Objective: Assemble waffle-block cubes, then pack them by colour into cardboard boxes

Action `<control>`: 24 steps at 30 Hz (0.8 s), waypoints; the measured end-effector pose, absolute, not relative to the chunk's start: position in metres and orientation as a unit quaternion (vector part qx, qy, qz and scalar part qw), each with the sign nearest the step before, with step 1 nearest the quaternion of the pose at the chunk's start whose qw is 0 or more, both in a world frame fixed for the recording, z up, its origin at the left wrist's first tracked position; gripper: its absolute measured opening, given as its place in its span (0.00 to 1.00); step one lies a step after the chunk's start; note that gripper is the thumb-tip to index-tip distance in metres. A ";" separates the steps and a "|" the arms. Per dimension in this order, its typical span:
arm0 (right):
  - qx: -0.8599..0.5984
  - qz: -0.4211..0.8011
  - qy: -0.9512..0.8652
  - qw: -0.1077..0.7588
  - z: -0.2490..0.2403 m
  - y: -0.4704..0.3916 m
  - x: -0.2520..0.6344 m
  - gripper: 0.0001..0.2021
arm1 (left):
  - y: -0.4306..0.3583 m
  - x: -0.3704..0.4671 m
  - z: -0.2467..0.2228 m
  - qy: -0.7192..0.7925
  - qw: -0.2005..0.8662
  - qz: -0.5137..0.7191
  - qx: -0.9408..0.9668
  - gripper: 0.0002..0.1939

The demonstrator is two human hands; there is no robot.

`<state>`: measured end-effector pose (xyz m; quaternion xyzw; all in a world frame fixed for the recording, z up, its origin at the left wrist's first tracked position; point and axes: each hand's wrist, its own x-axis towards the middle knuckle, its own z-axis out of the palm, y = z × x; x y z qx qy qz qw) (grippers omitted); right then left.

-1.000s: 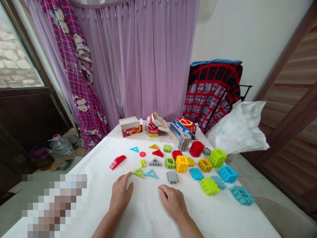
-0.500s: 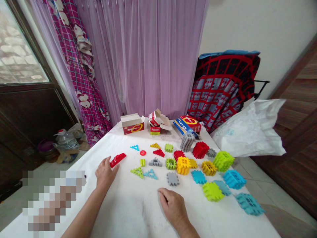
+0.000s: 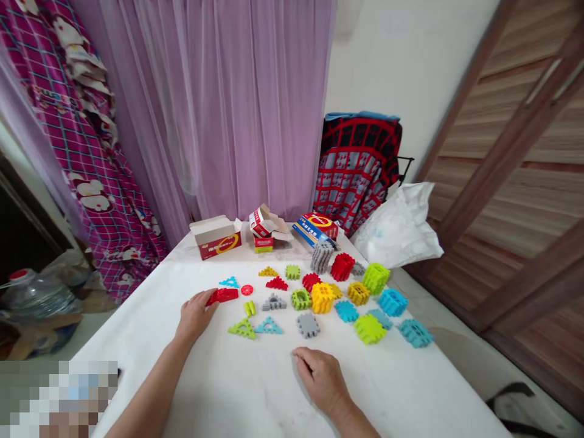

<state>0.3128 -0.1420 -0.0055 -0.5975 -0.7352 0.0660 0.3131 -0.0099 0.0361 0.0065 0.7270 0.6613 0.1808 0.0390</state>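
Observation:
On the white table [image 3: 237, 383], my left hand [image 3: 197, 316] has its fingers closed on the left end of a long red plastic building piece [image 3: 227, 295], which lies almost level. Just right of that piece are a red disc [image 3: 247, 290] and a blue triangle [image 3: 229, 282]. Nearer me lie two small lime pieces [image 3: 249, 309], a green triangle [image 3: 241, 329] and a light blue triangle [image 3: 269, 326]. My right hand [image 3: 322, 377] rests loosely curled on the tabletop, nothing visible in it. Beyond its fingers sits a grey square plate [image 3: 308, 325].
Stacks of notched squares, such as a yellow one [image 3: 322, 298] and a lime one [image 3: 369, 329], spread across the right side. Opened cardboard boxes [image 3: 221, 246] line the far edge. A white bag [image 3: 392, 228] stands beyond the right edge. At lower left, a pixelated area hides something.
The red piece has turned from slanting to nearly level, with my left hand at its end. My right hand keeps its place and curl. The whole view has swung to the right.

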 end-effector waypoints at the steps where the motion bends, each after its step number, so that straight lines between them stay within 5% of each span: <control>1: -0.607 0.065 -0.728 0.312 -0.005 -0.142 0.312 0.16 | 0.038 -0.011 0.005 0.657 0.037 0.185 0.729 0.22; 16: -0.695 -0.017 -0.579 0.426 -0.012 -0.133 0.315 0.18 | 0.048 -0.026 -0.018 0.647 0.067 0.267 0.711 0.26; 24: -0.643 0.056 -0.609 0.460 -0.018 -0.134 0.316 0.20 | 0.050 -0.037 -0.007 0.678 0.212 0.378 0.594 0.25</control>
